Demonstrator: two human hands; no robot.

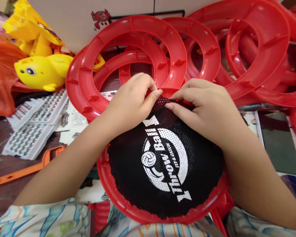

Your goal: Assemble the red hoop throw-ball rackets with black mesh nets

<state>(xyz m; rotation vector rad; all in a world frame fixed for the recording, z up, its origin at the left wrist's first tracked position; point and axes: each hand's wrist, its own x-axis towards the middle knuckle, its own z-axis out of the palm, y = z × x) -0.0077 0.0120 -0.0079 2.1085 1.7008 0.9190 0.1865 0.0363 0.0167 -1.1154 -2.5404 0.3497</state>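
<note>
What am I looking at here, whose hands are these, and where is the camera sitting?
There is no machine here. These are a person's two bare hands, seen by one camera worn on the head, which looks forward and down. The left hand pinches the far edge of a black mesh printed "Throw Ball". The mesh is stretched across a red ring. The right hand lays its fingers on the same edge, and its thumb is hidden. Behind the hands is a pile of red rings. To the left are yellow toys, sheets of small round pieces and an orange plastic strip.
</note>
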